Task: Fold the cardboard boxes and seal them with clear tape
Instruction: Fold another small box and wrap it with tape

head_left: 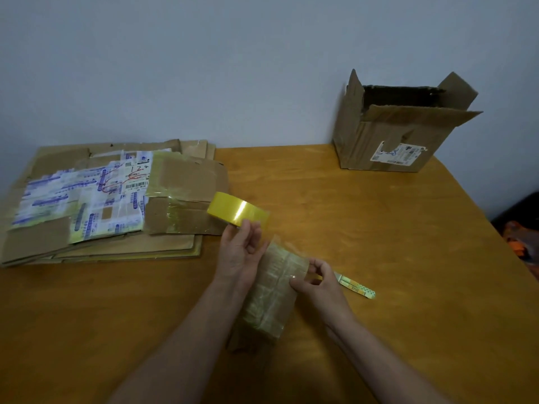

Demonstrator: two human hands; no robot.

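A small folded cardboard box (269, 290), wrapped in shiny clear tape, lies in the middle of the wooden table (379, 228). My left hand (239, 252) grips a yellowish roll of clear tape (237, 209) just above the box's far end. My right hand (318, 282) pinches the tape at the box's right edge. A strip of tape seems to run from the roll down onto the box.
A stack of flattened cardboard boxes (102, 199) with shipping labels lies at the left. An assembled box (399, 126) with open flaps stands at the back right by the wall. A utility knife (355, 285) lies just right of my right hand.
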